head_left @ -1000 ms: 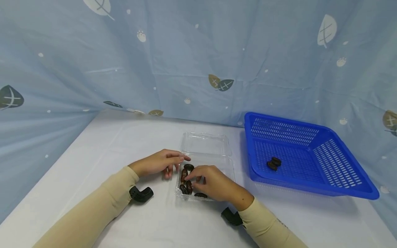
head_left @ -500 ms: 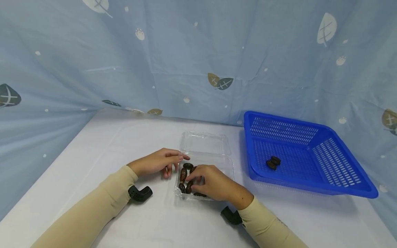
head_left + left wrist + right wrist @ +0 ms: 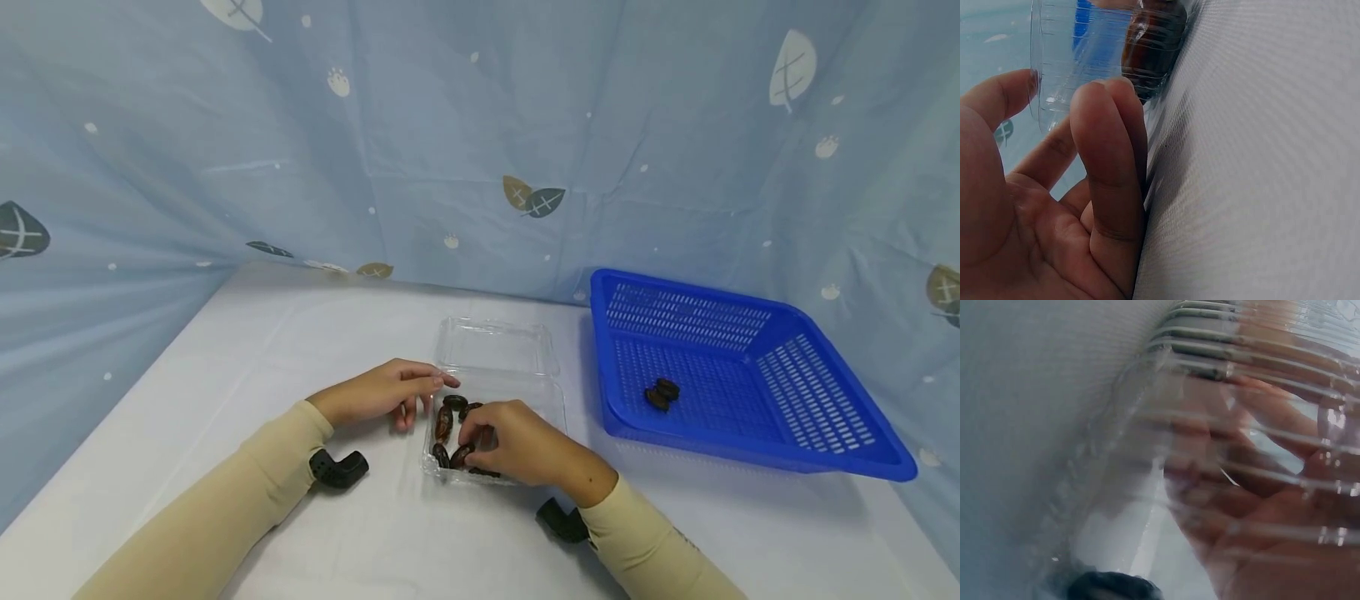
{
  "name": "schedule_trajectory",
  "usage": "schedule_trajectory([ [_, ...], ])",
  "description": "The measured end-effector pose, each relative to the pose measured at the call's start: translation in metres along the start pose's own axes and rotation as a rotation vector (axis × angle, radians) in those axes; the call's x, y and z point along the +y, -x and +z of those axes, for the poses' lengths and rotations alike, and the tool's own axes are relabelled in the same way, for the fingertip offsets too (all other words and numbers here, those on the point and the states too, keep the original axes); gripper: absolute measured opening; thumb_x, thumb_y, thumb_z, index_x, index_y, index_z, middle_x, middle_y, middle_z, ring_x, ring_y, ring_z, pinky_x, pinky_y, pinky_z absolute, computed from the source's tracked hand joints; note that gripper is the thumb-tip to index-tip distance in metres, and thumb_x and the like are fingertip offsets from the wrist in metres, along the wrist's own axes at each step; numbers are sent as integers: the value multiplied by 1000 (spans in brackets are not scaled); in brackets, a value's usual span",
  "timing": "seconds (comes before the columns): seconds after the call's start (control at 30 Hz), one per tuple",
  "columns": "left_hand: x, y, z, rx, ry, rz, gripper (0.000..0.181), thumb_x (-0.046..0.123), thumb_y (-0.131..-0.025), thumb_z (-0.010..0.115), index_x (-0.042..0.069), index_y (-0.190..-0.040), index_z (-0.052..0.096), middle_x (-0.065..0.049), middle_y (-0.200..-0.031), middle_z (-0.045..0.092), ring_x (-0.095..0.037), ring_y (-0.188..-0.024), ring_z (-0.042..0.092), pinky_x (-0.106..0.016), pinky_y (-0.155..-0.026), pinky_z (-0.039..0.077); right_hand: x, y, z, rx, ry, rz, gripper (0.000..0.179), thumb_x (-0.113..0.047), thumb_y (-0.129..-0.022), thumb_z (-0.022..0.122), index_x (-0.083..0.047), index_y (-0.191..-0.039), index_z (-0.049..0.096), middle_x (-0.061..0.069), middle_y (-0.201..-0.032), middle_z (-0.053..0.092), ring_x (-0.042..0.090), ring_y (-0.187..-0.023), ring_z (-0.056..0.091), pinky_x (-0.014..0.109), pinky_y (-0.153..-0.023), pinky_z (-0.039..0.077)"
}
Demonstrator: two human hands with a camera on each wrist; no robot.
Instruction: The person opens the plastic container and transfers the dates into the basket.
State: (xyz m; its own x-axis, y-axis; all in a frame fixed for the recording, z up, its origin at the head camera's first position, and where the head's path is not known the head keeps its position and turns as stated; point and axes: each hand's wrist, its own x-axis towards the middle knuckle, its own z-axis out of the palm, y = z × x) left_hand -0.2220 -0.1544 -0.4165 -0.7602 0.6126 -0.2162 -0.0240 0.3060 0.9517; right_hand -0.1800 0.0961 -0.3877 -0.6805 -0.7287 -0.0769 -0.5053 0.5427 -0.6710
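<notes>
A clear plastic hinged box (image 3: 557,417) lies with its lid (image 3: 495,346) folded back on the white table. Several dark brown dates sit in its left part, among them one date (image 3: 444,423) beside the left wall. My right hand (image 3: 517,442) reaches inside, its index finger and thumb pinching a date (image 3: 462,456) near the front. Through the ribbed wall, the right wrist view shows that hand's fingers (image 3: 1197,462) blurred. My left hand (image 3: 386,394) rests at the box's left side, fingers loosely bent, fingertips (image 3: 1094,100) by the wall, with a date (image 3: 1154,50) behind it.
To the right stands a blue perforated basket (image 3: 750,458) holding a few dates (image 3: 662,394). A blue leaf-print curtain (image 3: 450,142) hangs behind the table (image 3: 360,533). Black wrist-worn pieces (image 3: 339,469) jut out below both sleeves.
The date at my right fingertips has turned from upright to slanted. My right fingers have shifted slightly right, uncovering more of the dates. The left hand stays in place.
</notes>
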Motion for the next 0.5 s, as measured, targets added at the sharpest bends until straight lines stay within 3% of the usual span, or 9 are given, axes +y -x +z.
schedule_trajectory([
  [0.3,2,0,0,2,-13,0,41,42,-105,51,20,-139,59,-8,-92,59,-13,-57,57,-27,-55,54,-3,3,-9,72,28,-17,13,-8,-85,79,-15,-93,72,-8,-86,69,4,-78,61,20,-69,53],
  [0.5,-2,-1,-2,1,-22,14,43,41,-105,49,17,-140,59,-8,-91,59,-13,-57,58,-27,-55,54,-10,7,-18,167,26,-59,15,-10,-85,80,-15,-98,73,-6,-92,71,15,-85,64,26,-72,55],
])
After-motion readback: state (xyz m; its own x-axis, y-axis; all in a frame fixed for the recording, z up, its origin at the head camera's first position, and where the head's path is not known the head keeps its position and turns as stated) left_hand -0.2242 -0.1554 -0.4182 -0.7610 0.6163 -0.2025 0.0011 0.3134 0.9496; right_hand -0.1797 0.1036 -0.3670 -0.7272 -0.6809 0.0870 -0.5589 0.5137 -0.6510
